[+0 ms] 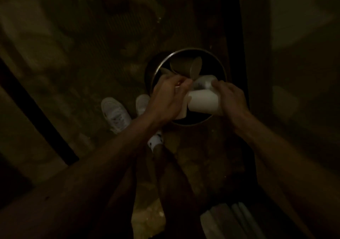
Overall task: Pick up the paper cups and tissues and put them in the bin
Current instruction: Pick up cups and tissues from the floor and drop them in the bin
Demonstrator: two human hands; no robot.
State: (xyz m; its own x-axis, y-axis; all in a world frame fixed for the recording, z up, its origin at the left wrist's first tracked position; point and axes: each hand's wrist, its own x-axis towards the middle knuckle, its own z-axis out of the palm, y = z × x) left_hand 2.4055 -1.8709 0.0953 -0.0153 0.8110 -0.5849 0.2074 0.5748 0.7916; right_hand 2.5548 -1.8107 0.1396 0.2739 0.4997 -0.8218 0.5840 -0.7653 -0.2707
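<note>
Dim view, frame centre: both hands above bin (159,64). Right hand (230,98) curled round white cup (202,104). Left hand (165,97) curled, grip unclear. Binned cups (184,66) lie inside. Step: dropping. Next: let go over opening.

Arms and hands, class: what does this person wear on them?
Nothing that shows: the left arm and right arm are bare with no sleeves, and the left hand and right hand have no gloves. It is too dim to tell rings.
</note>
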